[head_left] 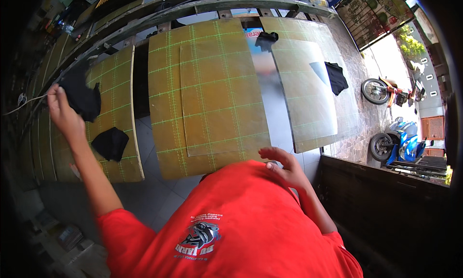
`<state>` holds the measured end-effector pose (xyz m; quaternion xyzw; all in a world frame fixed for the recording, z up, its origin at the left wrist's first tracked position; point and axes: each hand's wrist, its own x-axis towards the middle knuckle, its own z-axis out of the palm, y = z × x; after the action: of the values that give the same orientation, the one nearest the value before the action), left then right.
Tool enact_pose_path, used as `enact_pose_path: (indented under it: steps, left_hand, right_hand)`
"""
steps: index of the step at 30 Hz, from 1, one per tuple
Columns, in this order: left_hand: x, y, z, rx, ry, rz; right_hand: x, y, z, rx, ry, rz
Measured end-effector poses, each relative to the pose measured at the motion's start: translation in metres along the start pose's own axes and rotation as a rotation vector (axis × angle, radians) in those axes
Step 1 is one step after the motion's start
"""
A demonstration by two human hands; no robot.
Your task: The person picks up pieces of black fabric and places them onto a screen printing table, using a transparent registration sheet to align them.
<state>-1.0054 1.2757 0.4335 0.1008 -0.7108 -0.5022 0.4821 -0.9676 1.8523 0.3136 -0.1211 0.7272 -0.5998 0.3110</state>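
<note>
My left hand (pixel 62 109) reaches to the far left, its fingers closed at the edge of a black cloth piece (pixel 86 98). That cloth is partly blurred and hangs over a yellowish board (pixel 123 75) marked with green lines. A second black cloth piece (pixel 111 144) lies on the same board, nearer to me. My right hand (pixel 284 168) is held in front of my red shirt, fingers apart and holding nothing. It is nearest to the front edge of the middle board (pixel 222 94), which also bears green lines and a sheet-like rectangle.
On the right board (pixel 308 99) lie a black cloth piece (pixel 336 79) and, at its far left corner, another black cloth piece (pixel 266 40). Gaps separate the boards. A dark rail (pixel 207 8) runs behind. Two motorbikes, one blue (pixel 405 138), stand outside right. A dark low wall (pixel 376 196) is beside me.
</note>
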Motion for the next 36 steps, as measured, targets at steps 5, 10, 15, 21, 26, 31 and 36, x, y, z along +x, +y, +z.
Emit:
enact_pose_path:
  steps: [5, 10, 15, 21, 26, 31, 36]
  left_hand:
    - [-0.177, 0.099, 0.149, -0.423, -0.338, -0.274]
    - [-0.336, 0.106, 0.223, -0.639, -1.067, -0.738]
    - [-0.339, 0.096, 0.222, -0.023, -1.007, -0.292]
    - [-0.308, 0.002, 0.169, 0.812, -0.752, -0.169]
    - [-0.314, -0.039, 0.142, 1.065, -0.917, -0.002]
    - [-0.324, -0.035, 0.149, 1.184, -0.934, 0.025]
    - [-0.331, -0.025, 0.153, 1.334, -0.978, 0.037]
  right_hand:
    - [0.027, -0.027, 0.01, 0.693, 0.052, -0.178]
    - [0.036, -0.035, -0.019, 1.081, 0.148, 0.049]
    - [0.059, 0.008, -0.081, 0.646, 0.443, -0.08]
    - [0.104, -0.002, -0.161, -0.632, 0.545, -0.493]
    - [0.11, 0.043, -0.167, -0.669, 0.426, -0.405]
    - [0.087, 0.07, -0.204, -0.407, 0.533, -0.247]
    - [0.065, 0.082, -0.213, -0.589, 0.481, -0.292]
